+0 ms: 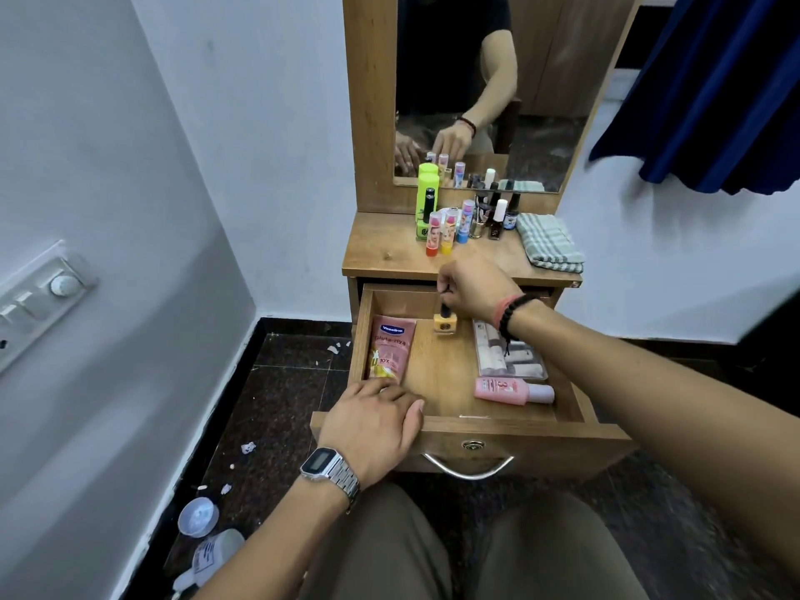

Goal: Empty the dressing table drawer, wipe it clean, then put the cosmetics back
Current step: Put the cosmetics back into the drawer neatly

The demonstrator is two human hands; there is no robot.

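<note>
1. The left hand (373, 422), fingers relaxed and flat, rests on the front edge of the pulled-out wooden drawer (580, 400), grasping nothing.
2. Bare wood lies open mid-drawer between the pink Vaseline tube (389, 352) lying lengthwise along the left wall and the pink bottle (513, 390) lying crosswise at the right.
3. The right hand (476, 288) pinches the black cap of the upright yellow nail polish bottle (445, 323) at the drawer's back.
4. Lip balms (441, 232) stand on the counter (389, 253) beside a folded checked cloth (547, 244).

Right grip (469, 283) pinching downward; left grip (372, 426) lies flat.
</note>
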